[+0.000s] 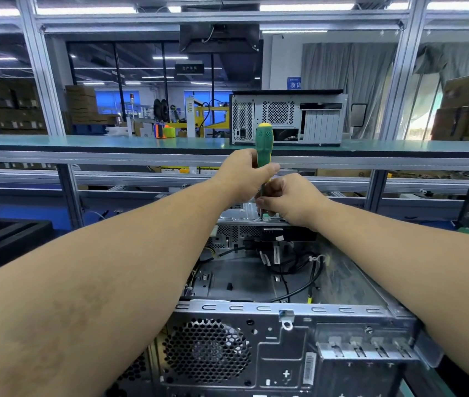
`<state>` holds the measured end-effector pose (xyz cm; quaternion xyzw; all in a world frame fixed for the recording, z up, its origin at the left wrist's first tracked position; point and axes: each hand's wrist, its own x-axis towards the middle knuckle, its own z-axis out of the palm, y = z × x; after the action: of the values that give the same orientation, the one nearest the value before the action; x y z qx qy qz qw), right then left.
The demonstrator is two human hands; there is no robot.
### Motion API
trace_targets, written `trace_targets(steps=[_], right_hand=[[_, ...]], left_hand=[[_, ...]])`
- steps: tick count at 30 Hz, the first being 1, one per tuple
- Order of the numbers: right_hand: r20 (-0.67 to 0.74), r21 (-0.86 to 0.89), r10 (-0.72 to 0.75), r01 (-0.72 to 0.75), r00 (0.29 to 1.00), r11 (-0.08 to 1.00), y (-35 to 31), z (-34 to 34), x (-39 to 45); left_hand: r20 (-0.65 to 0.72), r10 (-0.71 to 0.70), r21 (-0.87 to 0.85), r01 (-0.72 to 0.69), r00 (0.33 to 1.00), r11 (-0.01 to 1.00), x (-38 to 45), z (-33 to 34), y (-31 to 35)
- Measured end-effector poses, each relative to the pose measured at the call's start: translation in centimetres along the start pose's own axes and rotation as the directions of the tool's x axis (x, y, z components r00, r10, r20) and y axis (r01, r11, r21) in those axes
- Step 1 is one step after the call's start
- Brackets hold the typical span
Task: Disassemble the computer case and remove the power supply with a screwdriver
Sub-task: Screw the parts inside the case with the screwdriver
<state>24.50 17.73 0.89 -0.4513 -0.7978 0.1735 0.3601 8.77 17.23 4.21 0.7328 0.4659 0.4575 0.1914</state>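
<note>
An open grey sheet-metal computer case (285, 325) was laid on its side directly below the camera, its perforated rear panel nearest and black cables seen loose inside. A second grey computer case (287, 118) was stood well apart on the green-topped upper shelf (84, 143). At the far edge of the open case, a green screwdriver with a yellow-capped handle (264, 144) was held upright — its tip set down on the metal frame. The handle was clenched in the left hand (242, 176); the shaft just below was pinched by the right hand (290, 197). The power supply could not be identified with certainty.
</note>
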Motion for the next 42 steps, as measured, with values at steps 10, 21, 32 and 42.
trace_targets(steps=[10, 21, 32, 42], right_hand=[[-0.008, -0.002, 0.016, -0.016, 1.000, 1.000, 0.30, 0.01, 0.14], [-0.042, 0.036, 0.000, 0.001, 0.999, 0.999, 0.35, 0.08, 0.22], [0.014, 0.110, 0.012, -0.013, 1.000, 0.994, 0.54, 0.19, 0.17], [-0.023, 0.083, 0.025, -0.023, 0.999, 0.996, 0.45, 0.05, 0.21]], left_hand=[[0.004, 0.033, -0.026, -0.033, 0.999, 0.999, -0.17, -0.14, 0.01], [-0.069, 0.007, 0.036, -0.004, 0.998, 0.999, 0.31, -0.12, -0.25], [-0.007, 0.004, -0.033, -0.004, 1.000, 0.999, 0.05, -0.01, -0.10], [-0.033, 0.007, -0.012, -0.008, 0.999, 1.000, 0.06, 0.02, -0.12]])
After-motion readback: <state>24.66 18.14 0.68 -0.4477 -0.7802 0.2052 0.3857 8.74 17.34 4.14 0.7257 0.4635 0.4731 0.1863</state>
